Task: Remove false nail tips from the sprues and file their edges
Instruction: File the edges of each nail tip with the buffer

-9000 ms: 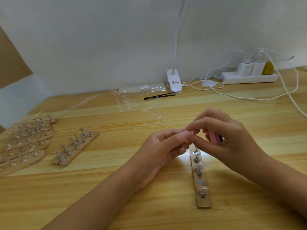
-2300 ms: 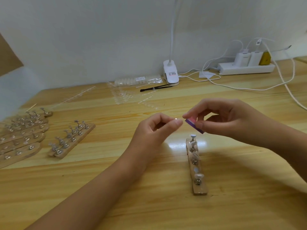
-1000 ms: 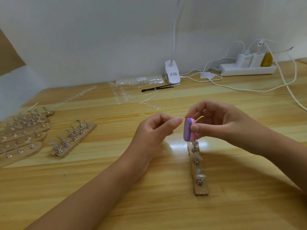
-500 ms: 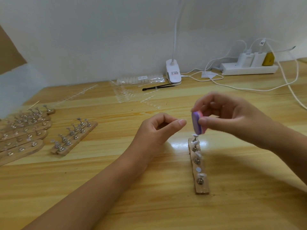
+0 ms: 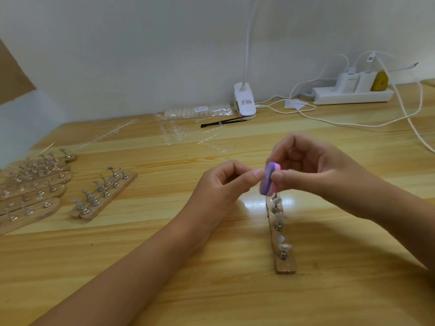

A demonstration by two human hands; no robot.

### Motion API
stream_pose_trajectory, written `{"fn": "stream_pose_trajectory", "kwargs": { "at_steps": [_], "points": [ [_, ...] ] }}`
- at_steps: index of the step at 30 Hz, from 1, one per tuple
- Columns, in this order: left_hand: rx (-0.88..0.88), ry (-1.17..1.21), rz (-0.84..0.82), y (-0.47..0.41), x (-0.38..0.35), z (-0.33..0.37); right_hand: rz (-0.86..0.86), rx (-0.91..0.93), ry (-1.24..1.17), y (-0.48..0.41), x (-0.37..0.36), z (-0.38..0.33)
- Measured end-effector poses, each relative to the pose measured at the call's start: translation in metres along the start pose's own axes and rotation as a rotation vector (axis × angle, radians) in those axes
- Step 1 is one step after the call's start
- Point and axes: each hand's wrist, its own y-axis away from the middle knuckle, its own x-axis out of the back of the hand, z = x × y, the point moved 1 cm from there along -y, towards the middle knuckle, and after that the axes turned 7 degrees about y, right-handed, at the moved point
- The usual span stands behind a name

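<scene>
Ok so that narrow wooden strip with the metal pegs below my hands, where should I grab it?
Probably pinch the narrow wooden strip by its two long side edges at the bare near end, coming down from above. Upright metal pegs, some carrying clear nail tips, crowd its top face.

A pale wooden table (image 5: 211, 290) with visible grain runs back to a white wall. Near the front right lies a narrow wooden strip (image 5: 285, 262) studded with small metal pegs. Left of centre, two similar strips (image 5: 103, 196) lie side by side, and at the far left a cluster of more strips (image 5: 30, 189) lies close together, with a thin wooden stick (image 5: 47, 148) just behind. Toward the back lie clear plastic sprues (image 5: 186, 137), a clear bag of nail tips (image 5: 200, 111), a slender black tool (image 5: 223, 122), a white lamp clip (image 5: 244, 102), a white power strip (image 5: 353, 95) and loose white cables (image 5: 329, 121).
</scene>
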Motion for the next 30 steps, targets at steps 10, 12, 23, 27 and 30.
{"fn": "stream_pose_trajectory", "kwargs": {
  "at_steps": [10,12,23,27,30],
  "points": [
    [-0.089,-0.185,0.023,0.003,0.000,-0.001,0.161,0.063,0.123,-0.001,0.007,-0.005],
    [-0.076,-0.140,0.017,0.003,0.000,0.000,0.077,0.051,0.156,-0.001,-0.001,-0.004],
    [-0.035,0.077,0.087,-0.002,0.007,0.004,0.030,0.034,0.911,-0.004,0.022,0.026],
    [-0.038,-0.048,-0.001,0.001,0.001,0.004,-0.019,-0.121,1.075,-0.004,0.033,0.038],
    [-0.035,-0.069,-0.050,0.004,-0.001,0.006,0.076,0.009,1.030,-0.004,0.031,0.027]
  ]
}}
